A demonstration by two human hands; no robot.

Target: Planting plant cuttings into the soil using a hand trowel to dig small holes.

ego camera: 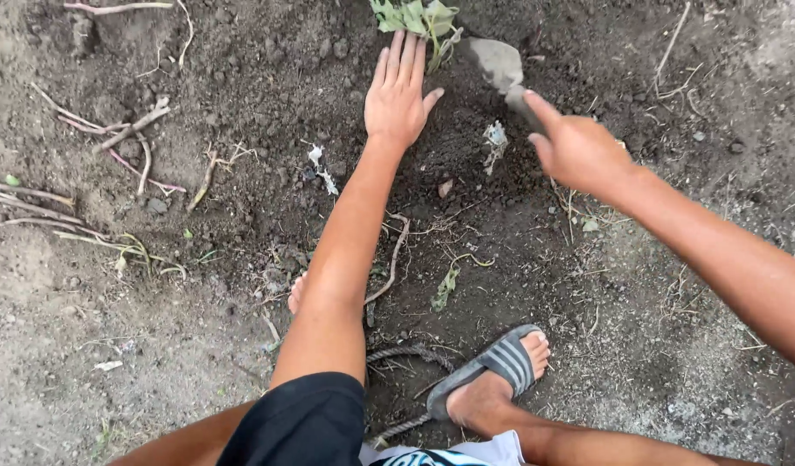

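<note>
My left hand lies flat on dark loose soil, fingers together and stretched toward a small green seedling at the top edge. My right hand grips the handle of a small trowel, index finger along the handle. The soil-coated blade points toward the seedling and sits just right of my left fingertips. My right foot in a grey striped sandal rests on the ground below, and the toes of my other foot show beside my left forearm.
Dry twigs and roots lie scattered at the left. White scraps of litter sit in the soil between my hands. A rope piece lies near the sandal. Paler, harder ground spreads to the lower right and left.
</note>
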